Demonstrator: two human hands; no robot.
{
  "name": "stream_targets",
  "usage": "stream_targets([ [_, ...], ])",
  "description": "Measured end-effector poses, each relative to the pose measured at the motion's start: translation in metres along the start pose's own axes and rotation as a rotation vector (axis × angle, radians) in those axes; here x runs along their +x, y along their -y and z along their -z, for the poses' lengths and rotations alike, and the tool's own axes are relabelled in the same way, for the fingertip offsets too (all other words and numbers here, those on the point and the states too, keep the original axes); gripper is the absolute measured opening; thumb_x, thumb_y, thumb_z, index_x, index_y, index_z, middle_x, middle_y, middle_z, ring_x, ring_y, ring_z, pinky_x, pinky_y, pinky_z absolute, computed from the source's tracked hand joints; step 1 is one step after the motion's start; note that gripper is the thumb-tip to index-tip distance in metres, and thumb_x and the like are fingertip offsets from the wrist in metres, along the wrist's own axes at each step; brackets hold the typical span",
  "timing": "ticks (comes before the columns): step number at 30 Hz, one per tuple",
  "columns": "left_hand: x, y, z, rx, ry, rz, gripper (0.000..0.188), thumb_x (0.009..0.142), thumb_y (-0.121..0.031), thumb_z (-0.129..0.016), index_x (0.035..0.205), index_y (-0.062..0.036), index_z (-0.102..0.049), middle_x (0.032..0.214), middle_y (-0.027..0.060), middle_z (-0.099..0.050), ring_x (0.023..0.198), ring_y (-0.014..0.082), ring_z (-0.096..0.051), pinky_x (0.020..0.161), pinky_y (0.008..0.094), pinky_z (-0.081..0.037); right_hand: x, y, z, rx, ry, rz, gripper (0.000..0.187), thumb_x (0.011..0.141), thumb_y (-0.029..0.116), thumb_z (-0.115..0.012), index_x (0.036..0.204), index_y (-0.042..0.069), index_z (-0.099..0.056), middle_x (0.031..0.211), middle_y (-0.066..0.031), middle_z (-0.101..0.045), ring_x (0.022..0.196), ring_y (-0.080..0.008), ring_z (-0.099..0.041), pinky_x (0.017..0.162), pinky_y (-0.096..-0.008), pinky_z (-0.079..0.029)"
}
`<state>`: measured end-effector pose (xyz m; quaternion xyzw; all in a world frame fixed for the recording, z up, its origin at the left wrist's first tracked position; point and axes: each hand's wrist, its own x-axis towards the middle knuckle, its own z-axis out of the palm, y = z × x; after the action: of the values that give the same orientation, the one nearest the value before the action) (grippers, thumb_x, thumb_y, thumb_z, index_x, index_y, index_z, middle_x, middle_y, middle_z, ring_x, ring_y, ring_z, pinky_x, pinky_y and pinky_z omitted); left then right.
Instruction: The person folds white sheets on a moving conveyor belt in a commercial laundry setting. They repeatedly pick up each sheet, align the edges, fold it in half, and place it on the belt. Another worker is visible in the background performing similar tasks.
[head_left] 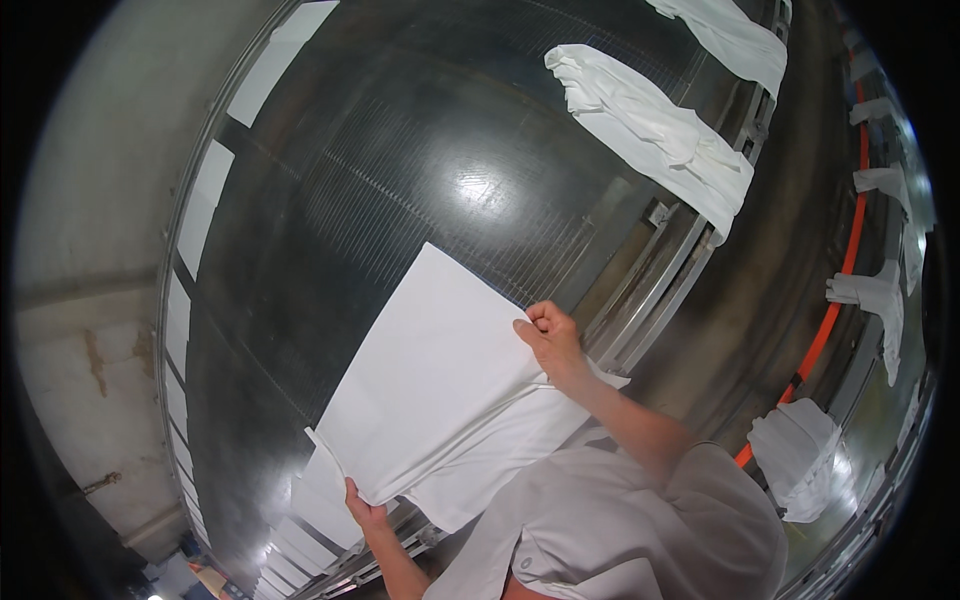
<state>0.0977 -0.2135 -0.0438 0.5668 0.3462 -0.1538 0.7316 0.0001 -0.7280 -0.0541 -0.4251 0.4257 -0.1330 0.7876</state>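
Observation:
A smooth white cloth (430,370) is stretched between my two hands, partly over the dark metal table top and partly off its near edge. At its right corner, my right hand (555,345) pinches the fabric between thumb and bent fingers. Down at the lower left edge, my left hand (370,510) grips the cloth, with the thumb showing and the other fingers mostly hidden. Between the hands the near part is creased and droops toward my body. Another flat white cloth piece (318,488) lies just past my left hand.
Crumpled white cloths (660,140) hang over the metal rail (650,300) at the table's right side. Flat white pieces (205,205) line the far left edge. Beyond the rail runs an orange hose or cable (835,300), with more white cloths (795,450) beside it.

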Motion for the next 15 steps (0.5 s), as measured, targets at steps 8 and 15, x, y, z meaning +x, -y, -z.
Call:
stream_targets([
  [8,0.001,0.010,0.006,-0.026,0.041,0.003,0.046,0.108,-0.027,-0.049,0.142,0.0040,-0.051,0.140,0.0167,-0.062,0.127,0.0337,-0.060,0.110,0.0492,-0.049,0.000,0.001,0.006,-0.019,-0.007,0.025,0.014,0.093,0.008,-0.071,0.090,0.004,-0.057,0.067,0.0082,-0.049,0.060,-0.0003,-0.038,0.051,-0.0229,-0.030],
  [15,-0.011,0.012,0.005,-0.069,0.013,0.036,0.047,0.108,-0.028,-0.048,0.143,0.0035,-0.049,0.141,0.0177,-0.061,0.128,0.0347,-0.060,0.110,0.0509,-0.049,0.002,0.002,0.006,-0.098,-0.007,0.031,0.015,0.093,0.011,-0.071,0.096,0.003,-0.058,0.068,0.0058,-0.053,0.059,-0.0008,-0.039,0.051,-0.0237,-0.030],
])
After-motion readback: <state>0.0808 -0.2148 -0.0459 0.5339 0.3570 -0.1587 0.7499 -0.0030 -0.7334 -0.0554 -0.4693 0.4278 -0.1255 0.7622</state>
